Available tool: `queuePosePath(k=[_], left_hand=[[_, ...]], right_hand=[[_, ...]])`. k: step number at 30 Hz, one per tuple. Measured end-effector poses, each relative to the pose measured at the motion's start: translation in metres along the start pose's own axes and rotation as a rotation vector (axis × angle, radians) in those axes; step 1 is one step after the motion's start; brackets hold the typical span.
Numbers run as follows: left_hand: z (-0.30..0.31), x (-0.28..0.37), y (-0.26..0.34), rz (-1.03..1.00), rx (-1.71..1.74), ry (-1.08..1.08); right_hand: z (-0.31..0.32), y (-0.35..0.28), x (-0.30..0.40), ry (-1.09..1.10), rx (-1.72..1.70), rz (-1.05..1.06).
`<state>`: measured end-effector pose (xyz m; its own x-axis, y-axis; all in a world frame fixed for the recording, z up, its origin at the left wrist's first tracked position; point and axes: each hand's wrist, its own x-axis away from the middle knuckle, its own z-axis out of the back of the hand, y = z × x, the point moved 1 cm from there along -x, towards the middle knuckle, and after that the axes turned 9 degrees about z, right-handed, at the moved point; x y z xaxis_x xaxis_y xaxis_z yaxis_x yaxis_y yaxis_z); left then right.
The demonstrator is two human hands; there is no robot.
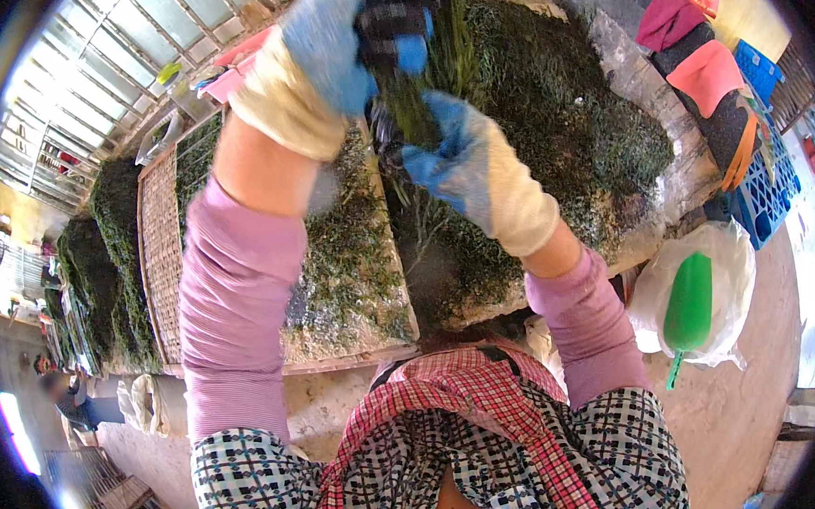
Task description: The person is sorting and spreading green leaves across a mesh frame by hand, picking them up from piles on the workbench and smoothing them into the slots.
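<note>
My left hand [347, 37], in a blue-coated glove with a cream cuff and black covering over its fingers, closes on a bunch of long dark green plant strands [416, 111]. Lower on that bunch, my right hand [452, 159] grips it in a similar glove without visible black covering. Motion blurs both hands and the strands. Beneath them, a broad heap of green plant strands [530, 73] spreads over the work surface, with white grains scattered through it. To the left, more strands lie on a slanted board [346, 335].
At right, a green scoop [689, 300] rests on a white plastic bag [735, 274]. Beyond are a blue plastic crate [764, 199] and orange gloves [739, 152]. A woven mat panel [159, 253] and dark green heaps [123, 265] stand left. Another person [80, 402] is farther off.
</note>
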<state>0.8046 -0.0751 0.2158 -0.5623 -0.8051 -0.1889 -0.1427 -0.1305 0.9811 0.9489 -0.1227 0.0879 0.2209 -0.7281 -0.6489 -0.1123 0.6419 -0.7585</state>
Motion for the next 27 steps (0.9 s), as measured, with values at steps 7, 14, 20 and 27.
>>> queuePosePath(k=[7,14,20,27], left_hand=[[0.041,-0.009,0.127,-0.018,0.197,-0.262],[0.053,0.007,-0.016,-0.235,-0.704,-0.019],[-0.020,0.035,-0.040,0.133,0.269,-0.076],[0.005,0.072,-0.021,0.130,-0.112,0.158]], right_hand=[[-0.011,0.063,0.074,-0.073,-0.174,-0.120],[0.044,-0.059,-0.022,-0.060,0.910,0.717],[0.061,-0.033,-0.082,-0.157,1.206,0.567],[0.071,0.107,0.015,-0.091,0.667,-0.117]])
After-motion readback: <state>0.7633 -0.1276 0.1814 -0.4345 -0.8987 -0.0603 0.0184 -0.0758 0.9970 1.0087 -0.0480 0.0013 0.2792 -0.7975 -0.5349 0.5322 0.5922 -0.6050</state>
